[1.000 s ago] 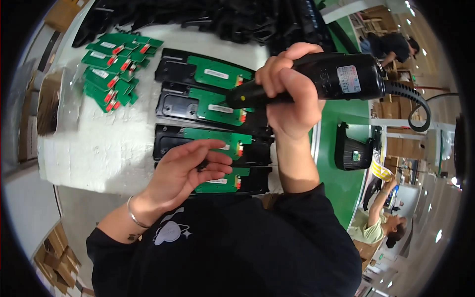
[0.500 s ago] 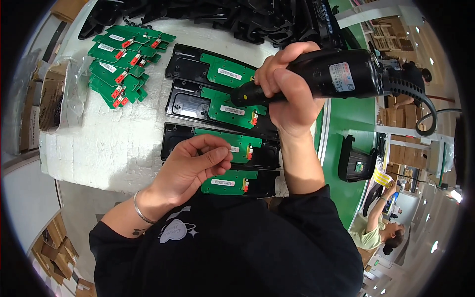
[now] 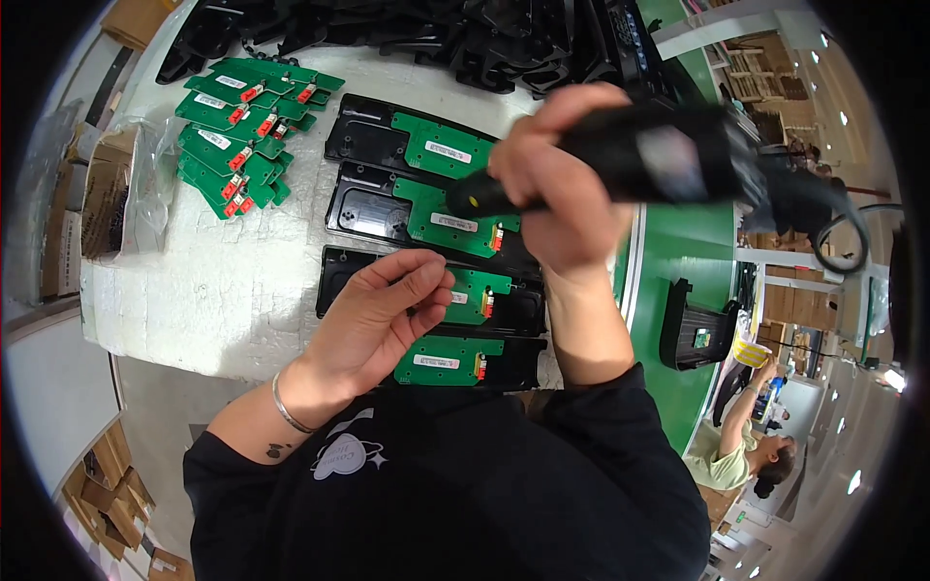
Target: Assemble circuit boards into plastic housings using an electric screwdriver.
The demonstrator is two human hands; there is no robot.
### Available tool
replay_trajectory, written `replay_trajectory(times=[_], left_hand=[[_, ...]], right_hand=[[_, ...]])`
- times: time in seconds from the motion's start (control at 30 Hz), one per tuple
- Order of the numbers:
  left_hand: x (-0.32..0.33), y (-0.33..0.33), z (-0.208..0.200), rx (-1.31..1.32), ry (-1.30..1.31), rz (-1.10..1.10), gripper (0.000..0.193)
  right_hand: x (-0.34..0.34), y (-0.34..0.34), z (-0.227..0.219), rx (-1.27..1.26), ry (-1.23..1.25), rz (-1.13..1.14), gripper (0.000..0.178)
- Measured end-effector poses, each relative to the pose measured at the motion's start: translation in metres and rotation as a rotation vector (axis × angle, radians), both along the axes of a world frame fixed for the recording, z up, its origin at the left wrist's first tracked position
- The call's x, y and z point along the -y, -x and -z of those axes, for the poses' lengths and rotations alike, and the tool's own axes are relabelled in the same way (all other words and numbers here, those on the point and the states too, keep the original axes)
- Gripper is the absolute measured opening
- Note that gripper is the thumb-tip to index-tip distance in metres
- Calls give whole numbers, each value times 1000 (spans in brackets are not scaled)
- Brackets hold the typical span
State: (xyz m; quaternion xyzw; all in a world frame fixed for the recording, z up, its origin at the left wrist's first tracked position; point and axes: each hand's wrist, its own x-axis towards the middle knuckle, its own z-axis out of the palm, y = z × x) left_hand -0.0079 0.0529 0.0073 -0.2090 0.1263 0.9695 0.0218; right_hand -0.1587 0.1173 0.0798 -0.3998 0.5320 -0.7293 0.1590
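My right hand point(image 3: 567, 208) wraps round a black electric screwdriver point(image 3: 630, 150), blurred by motion. Its nose is over a green circuit board point(image 3: 423, 191) lying in the second black plastic housing point(image 3: 354, 221) from the far end. Whether the tip touches the board is hidden. Closer to my body, my left hand point(image 3: 383, 310) is closed in a pinch above the third housing point(image 3: 334, 271) and partly covers its green board point(image 3: 473, 281). What its fingers hold, if anything, I cannot make out. Another housing point(image 3: 363, 131) with a board lies farthest; the nearest board point(image 3: 455, 349) is below my left hand.
Loose green boards with red connectors point(image 3: 218, 145) are heaped at the left, beside a cardboard box point(image 3: 107, 194) with clear plastic. Black plastic parts point(image 3: 417, 39) pile up at the back. Right of the white table runs a green surface point(image 3: 659, 242) bearing a black part point(image 3: 693, 339). Another person point(image 3: 727, 455) works beyond.
The screwdriver's body and its cable have shifted, and the tool is now smeared by motion; its nose stays over the same board. My left hand keeps its pinch, almost in place.
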Motion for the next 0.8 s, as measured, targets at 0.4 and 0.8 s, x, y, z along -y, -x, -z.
replay_trajectory(times=[0.4, 0.8], left_hand=[[-5, 10, 1, -92, -92, -45, 16], [-9, 8, -16, -56, -12, 61, 36]], right_hand=[[-46, -25, -55, -1, 241, -269, 26], [-2, 14, 4, 74, 88, 65, 21]])
